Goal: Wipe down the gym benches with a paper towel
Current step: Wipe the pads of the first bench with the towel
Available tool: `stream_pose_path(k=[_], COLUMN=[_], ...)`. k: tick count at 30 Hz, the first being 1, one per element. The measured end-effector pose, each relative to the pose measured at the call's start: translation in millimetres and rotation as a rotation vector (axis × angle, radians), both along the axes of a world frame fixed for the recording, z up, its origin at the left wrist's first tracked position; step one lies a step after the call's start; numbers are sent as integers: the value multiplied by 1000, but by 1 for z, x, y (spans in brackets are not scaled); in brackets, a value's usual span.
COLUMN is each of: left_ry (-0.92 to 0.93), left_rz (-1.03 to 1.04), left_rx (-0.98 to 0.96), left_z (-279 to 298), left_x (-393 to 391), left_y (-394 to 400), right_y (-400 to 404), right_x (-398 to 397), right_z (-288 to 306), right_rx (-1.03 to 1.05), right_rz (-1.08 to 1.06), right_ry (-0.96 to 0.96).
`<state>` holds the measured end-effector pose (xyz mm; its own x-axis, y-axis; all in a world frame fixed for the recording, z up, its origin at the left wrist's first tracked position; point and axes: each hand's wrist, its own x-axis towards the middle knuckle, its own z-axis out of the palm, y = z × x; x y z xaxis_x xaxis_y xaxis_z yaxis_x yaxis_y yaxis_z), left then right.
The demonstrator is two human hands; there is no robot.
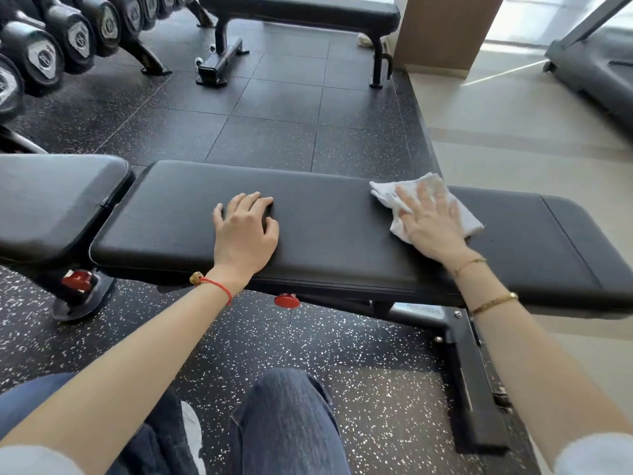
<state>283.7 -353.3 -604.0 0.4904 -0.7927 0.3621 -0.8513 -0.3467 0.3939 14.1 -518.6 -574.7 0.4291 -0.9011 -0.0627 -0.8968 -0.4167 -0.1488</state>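
Head view of a person crouched before a long black padded gym bench [325, 228], whose smooth leather-like back pad runs left to right across the middle of the frame, with a stitched seam near its right end. A separate black seat pad [51, 200] sits just beside its left end, a narrow gap between the two.

The crumpled white paper towel [435, 197] lies flat on the bench top toward the right, its creased corners showing beyond the fingers on the left and right sides. The right hand [431, 224] presses it down with fingers straight and spread, palm down; nothing is pinched. Two thin gold bracelets [493, 301] circle that forearm.

The left hand [245, 228] rests on the bare pad near its middle, well apart from the towel, fingers loosely bent with tips touching the upholstery and holding nothing. A red cord bracelet [215, 286] sits on that wrist.

Beneath the bench are a black steel frame [469, 371] and a round red adjustment knob [287, 300]; a second red fitting [77, 281] shows under the seat pad. The bench stands on black rubber floor tiles flecked with white [274, 132]. Beyond, a second black flat bench [301, 12] stands near a rack of black dumbbells [68, 32] at upper left. A grey treadmill [596, 66] stands on pale flooring at upper right. Blue denim knees [291, 423] fill the lower edge.
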Motion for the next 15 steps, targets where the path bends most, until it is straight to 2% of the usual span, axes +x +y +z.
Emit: stream_pose_path(k=[5, 8, 15], left_ry=[-12, -18, 35], left_rz=[-8, -9, -50], left_rx=[4, 9, 95], left_z=[-1, -1, 7], left_x=[1, 2, 7], left_y=[1, 1, 2], right_y=[75, 99, 26], right_x=[-23, -35, 27], right_z=[-16, -18, -3], right_rx=[-55, -46, -6], right_rz=[168, 194, 0], right_ry=[-65, -96, -32])
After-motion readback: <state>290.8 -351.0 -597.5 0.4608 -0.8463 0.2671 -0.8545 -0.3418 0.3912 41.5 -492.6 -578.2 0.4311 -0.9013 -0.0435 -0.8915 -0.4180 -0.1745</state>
